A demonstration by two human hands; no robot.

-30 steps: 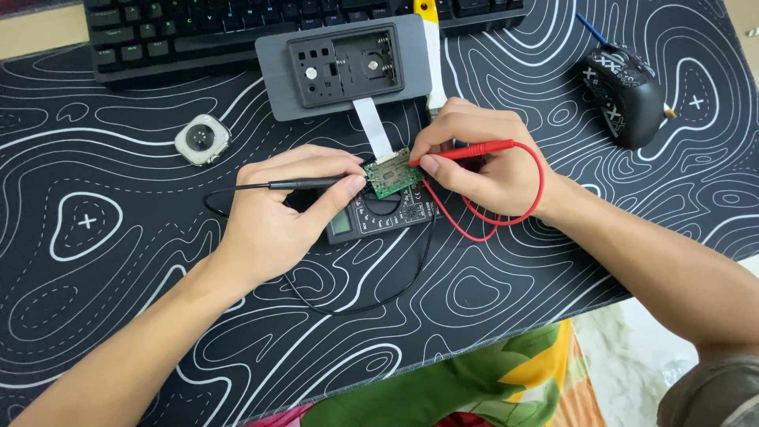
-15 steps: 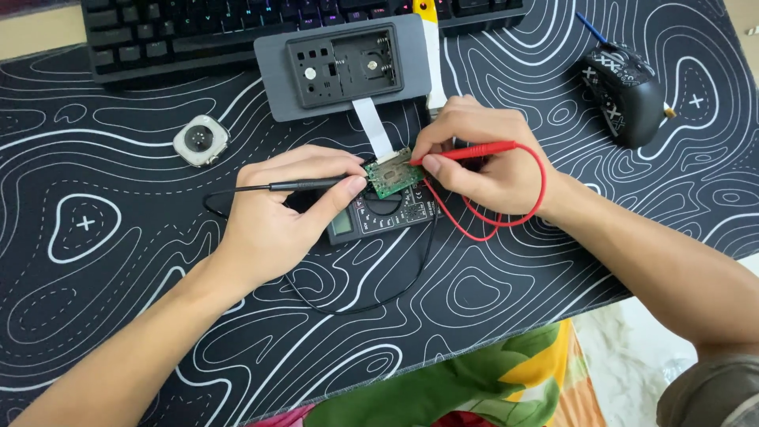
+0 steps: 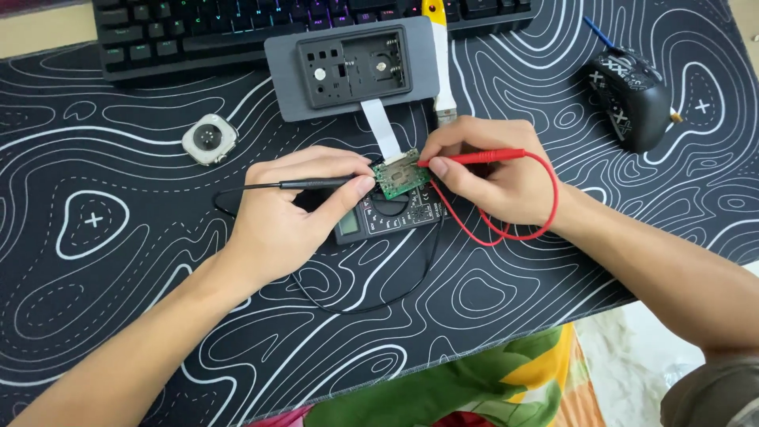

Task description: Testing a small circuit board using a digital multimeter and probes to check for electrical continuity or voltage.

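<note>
A black mat with white contour lines point(image 3: 118, 316) covers the counter; a keyboard point(image 3: 198, 35) runs along its far edge and a black mouse point(image 3: 632, 95) sits toward the far right corner. Just in front of the keyboard lies a grey housing point(image 3: 352, 67), open side up, with a white ribbon cable point(image 3: 381, 126) leading down to a small green circuit board point(image 3: 399, 175) near the mat's middle. The board rests tilted on a dark multimeter point(image 3: 387, 217), touching it.

The left hand point(image 3: 285, 213) pinches the black probe point(image 3: 316, 184) with its fingers closed around it, tip at the board's left edge. The right hand point(image 3: 490, 170) grips the red probe point(image 3: 474, 156) the same way, tip at the board's right side.

The board looks unsteady on the meter, so a push from either probe could tip it or tug the ribbon. A slipping tip might bridge neighbouring contacts. The red lead point(image 3: 514, 229) loops by the right wrist and could snag. A small round grey part point(image 3: 209, 139) lies well apart, toward the left.
</note>
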